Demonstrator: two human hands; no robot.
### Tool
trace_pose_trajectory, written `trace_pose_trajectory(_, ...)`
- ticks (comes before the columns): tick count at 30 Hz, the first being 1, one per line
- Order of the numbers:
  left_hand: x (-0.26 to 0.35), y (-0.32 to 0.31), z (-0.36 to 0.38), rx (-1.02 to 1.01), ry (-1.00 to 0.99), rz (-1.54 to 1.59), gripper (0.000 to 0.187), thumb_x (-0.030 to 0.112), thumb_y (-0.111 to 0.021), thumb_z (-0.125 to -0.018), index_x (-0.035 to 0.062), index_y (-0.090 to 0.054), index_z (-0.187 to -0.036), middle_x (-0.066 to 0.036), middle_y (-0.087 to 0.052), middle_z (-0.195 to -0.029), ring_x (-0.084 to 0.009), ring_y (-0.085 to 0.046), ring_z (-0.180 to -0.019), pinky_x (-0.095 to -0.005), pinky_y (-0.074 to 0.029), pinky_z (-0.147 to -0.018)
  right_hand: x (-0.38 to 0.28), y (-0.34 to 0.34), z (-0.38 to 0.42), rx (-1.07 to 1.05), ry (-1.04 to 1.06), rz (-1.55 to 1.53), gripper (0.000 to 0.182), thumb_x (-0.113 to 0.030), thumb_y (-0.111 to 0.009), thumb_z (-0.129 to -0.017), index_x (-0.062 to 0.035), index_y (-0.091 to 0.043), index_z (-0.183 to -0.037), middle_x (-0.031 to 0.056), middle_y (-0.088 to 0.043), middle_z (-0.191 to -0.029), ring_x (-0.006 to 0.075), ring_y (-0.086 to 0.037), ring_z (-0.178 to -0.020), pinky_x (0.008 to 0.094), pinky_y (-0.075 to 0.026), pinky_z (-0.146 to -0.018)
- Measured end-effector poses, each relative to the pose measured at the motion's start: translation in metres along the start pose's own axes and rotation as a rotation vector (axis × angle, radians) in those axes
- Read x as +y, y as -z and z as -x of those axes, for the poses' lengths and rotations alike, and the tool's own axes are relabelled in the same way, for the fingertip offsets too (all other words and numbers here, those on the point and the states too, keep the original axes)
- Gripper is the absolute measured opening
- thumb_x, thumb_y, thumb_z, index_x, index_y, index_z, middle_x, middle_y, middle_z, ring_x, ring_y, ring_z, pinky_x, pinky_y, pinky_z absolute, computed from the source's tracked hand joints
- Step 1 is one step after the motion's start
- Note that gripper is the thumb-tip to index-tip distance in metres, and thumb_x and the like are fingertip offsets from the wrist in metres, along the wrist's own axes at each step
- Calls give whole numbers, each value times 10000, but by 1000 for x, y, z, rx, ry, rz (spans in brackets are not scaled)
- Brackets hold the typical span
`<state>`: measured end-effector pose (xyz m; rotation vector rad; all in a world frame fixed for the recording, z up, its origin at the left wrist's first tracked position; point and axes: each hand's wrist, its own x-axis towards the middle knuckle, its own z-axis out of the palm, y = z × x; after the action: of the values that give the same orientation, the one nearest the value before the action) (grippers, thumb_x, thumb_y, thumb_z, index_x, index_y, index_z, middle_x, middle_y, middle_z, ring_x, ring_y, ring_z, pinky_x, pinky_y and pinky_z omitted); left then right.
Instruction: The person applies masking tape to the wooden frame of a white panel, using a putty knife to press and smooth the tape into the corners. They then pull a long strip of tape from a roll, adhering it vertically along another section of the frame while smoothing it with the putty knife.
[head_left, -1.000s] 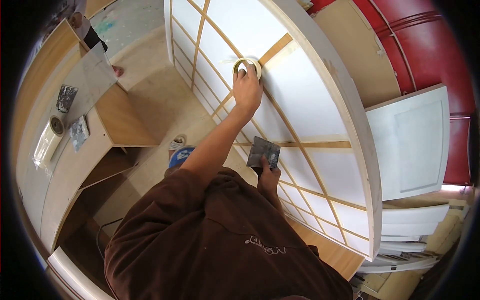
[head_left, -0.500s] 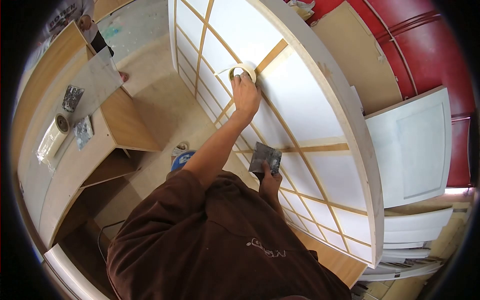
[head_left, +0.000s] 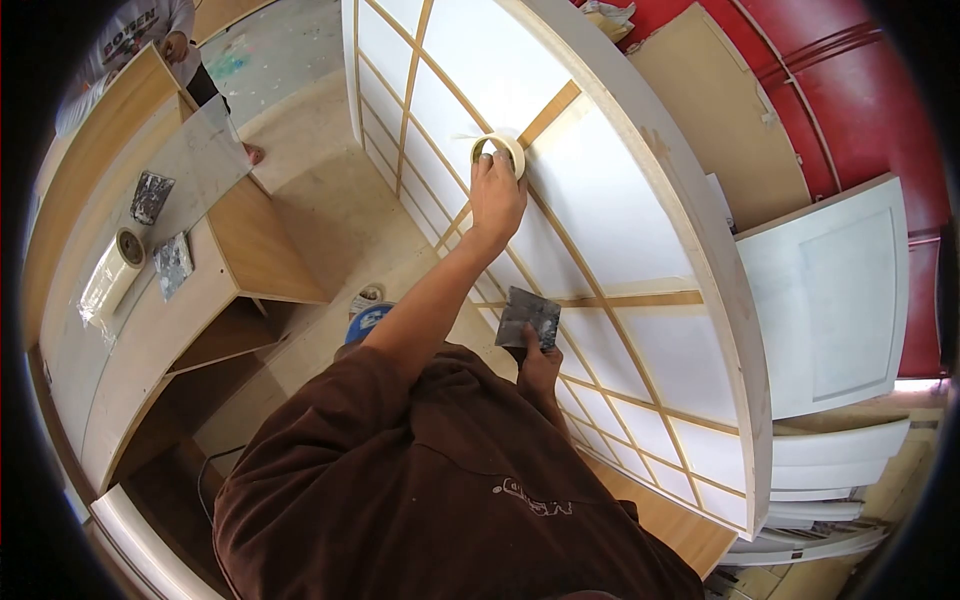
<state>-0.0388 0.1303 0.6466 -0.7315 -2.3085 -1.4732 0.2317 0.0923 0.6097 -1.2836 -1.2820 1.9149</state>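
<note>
Since the frame a second back, we note the left hand (head_left: 497,197) and its roll of masking tape (head_left: 499,152) have shifted only slightly along the grid, toward the crossing of the diagonal bars; the right hand (head_left: 540,362) and its scraper (head_left: 528,318) sit about where they were.

Progress, as we judge it: the large gridded panel (head_left: 600,210) shows white-coated fields between bare wood bars, and a thin strip of tape seems to trail left from the roll. We cannot tell which bars are already taped, so most of the masking looks unfinished.

Largest to smallest:
- Panel: leans upright, filling the upper middle of view; its pale wooden frame (head_left: 700,250) runs down the right edge.
- Red wall (head_left: 880,90) behind, upper right corner; a white door panel (head_left: 830,290) leans against it, more white boards stacked below.
- Wooden cabinet (head_left: 150,330) at left, top edge carrying a wrapped tape roll (head_left: 115,270) and two small grey sheets; a clear pane (head_left: 200,165) leans at its far corner.
- Another person (head_left: 140,40) stands at the upper left.
- Blue tin (head_left: 365,320) on the floor by the panel's lower edge.
- Tape: pressed to the panel near its upper middle, left fingers curled around the roll's lower rim.
- Scraper: blade against the panel near its middle, right fingers closed on the handle.
</note>
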Motion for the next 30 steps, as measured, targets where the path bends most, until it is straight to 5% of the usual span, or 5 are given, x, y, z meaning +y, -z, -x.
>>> trace_pose_trajectory(2,-1,1,-3,23,-45,-77,322,91,-749,-882,-69,-553,-1082,-233,-659,-1069,-422,-582,-993,-506,-459,-906,1,0,0,-5,6,-9,200,-137,-711,-988,41,-719,-1080,73,-736,-965,159,-680,-820,340,-565,-760)
trace_pose_trajectory(15,0,-3,-5,-81,-25,-145,409,46,-765,-811,-65,-531,-1127,-210,-691,-960,-397,-592,-1017,-491,-456,-960,0,-3,5,16,-34,-57,184,-131,-721,-980,37,-717,-1057,78,-732,-950,168,-688,-807,343,-579,-751)
trace_pose_trajectory(17,-2,-8,-5,-88,-35,-163,289,-14,-598,-858,-92,-566,-1134,-230,-676,-985,-388,-560,-1004,-501,-460,-914,-1,-2,4,3,-44,-65,193,-132,-722,-979,44,-713,-1058,83,-731,-954,175,-694,-818,346,-588,-763)
trace_pose_trajectory(24,-2,-15,-2,-6,-141,-196,180,-26,-552,-874,-79,-583,-1043,-230,-657,-965,-381,-555,-992,-493,-456,-910,8,8,-1,-18,-58,-50,270,-121,-709,-984,110,-671,-1120,169,-726,-1035,246,-736,-889,387,-653,-808)
trace_pose_trajectory(30,-1,-13,-3,-148,29,-158,221,27,-541,-923,-33,-578,-1132,-270,-592,-1166,-396,-550,-1034,-510,-448,-974,6,3,4,-41,-47,-62,281,-135,-717,-981,97,-672,-1131,139,-720,-1037,225,-712,-884,374,-619,-827)
